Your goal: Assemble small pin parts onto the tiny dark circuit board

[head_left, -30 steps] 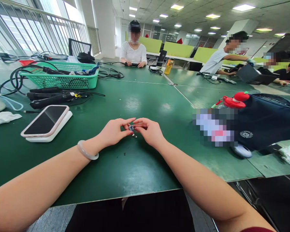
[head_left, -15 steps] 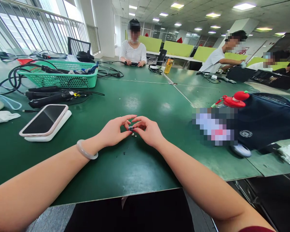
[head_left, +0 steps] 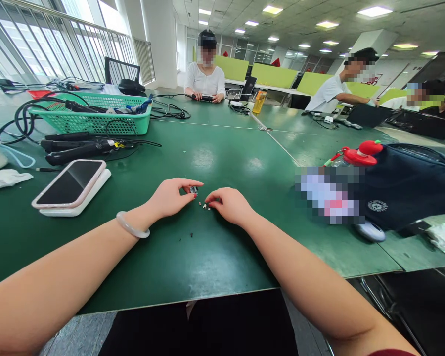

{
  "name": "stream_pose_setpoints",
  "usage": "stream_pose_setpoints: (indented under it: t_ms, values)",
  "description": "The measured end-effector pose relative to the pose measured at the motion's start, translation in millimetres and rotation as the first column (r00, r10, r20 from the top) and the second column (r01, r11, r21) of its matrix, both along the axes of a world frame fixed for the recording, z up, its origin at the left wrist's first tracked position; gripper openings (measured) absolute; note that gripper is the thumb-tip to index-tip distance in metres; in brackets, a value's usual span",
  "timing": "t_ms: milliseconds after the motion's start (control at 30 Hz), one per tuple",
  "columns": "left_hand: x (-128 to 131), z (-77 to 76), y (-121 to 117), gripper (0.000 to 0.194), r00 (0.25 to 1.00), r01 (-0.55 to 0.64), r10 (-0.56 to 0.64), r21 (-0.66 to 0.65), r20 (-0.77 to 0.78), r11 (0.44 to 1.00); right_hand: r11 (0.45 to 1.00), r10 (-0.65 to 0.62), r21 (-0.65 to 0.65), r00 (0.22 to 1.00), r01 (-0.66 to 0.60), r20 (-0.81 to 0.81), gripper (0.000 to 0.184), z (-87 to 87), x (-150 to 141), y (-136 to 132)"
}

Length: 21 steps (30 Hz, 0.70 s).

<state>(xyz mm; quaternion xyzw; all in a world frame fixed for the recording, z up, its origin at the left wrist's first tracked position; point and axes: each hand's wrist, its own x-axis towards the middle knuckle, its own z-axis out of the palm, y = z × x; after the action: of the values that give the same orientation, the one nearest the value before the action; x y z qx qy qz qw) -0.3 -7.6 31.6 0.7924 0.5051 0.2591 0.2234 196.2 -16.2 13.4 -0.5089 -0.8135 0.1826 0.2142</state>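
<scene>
My left hand [head_left: 169, 197] pinches a tiny dark electronic part [head_left: 194, 189] between thumb and forefinger, just above the green table [head_left: 222, 148]. A pale bangle [head_left: 132, 228] circles that wrist. My right hand [head_left: 230, 204] rests on the table a little to the right, fingers curled, its fingertips touching a second tiny part [head_left: 206, 206] that lies on the surface. The two hands are a few centimetres apart. A small dark speck [head_left: 191, 234] lies on the table nearer to me.
A phone [head_left: 68, 184] on a white pad lies left, behind it black tools and cables [head_left: 77, 147] and a green basket [head_left: 92, 118]. A dark bag [head_left: 408, 185] with a red-capped bottle [head_left: 359, 154] sits right. Other people sit at the far side.
My hands were together, both pinching the small part. Now they have separated: the left keeps the part, the right has dropped to the table beside a second piece.
</scene>
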Motion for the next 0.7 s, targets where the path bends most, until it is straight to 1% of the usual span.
stream_pose_setpoints:
  t_ms: [67,167,300,400,567,700]
  values:
    - [-1,-1.1,2,0.033,0.999,-0.041,0.041,-0.055,-0.005,0.998,1.0,0.005,0.018,0.998,-0.006,0.066,0.015,-1.4,2,3]
    - [0,-4.3,4,0.034,0.998,-0.059,0.061,-0.09,0.018,0.994,0.999,0.029,0.022,0.997,-0.03,0.068,0.01,-3.8,2,6]
    - [0,-7.1,5,0.034,0.999,-0.026,0.03,-0.106,0.029,0.994,0.997,0.075,0.007,0.997,-0.075,0.029,0.009,-5.8,1,6]
    - [0,-7.1,4,0.035,1.0,-0.005,0.008,-0.113,0.03,0.994,0.997,0.079,0.012,0.996,-0.08,0.045,0.004,-6.5,-1,6]
    - [1,-7.5,5,0.033,1.0,0.002,0.0,-0.101,0.022,0.995,0.996,0.076,0.046,0.991,-0.081,0.114,0.007,-7.2,-5,4]
    - [0,-8.9,6,0.033,1.0,0.006,-0.004,-0.089,0.025,0.996,0.985,0.1,0.121,0.975,-0.125,0.197,0.011,-7.8,-8,4]
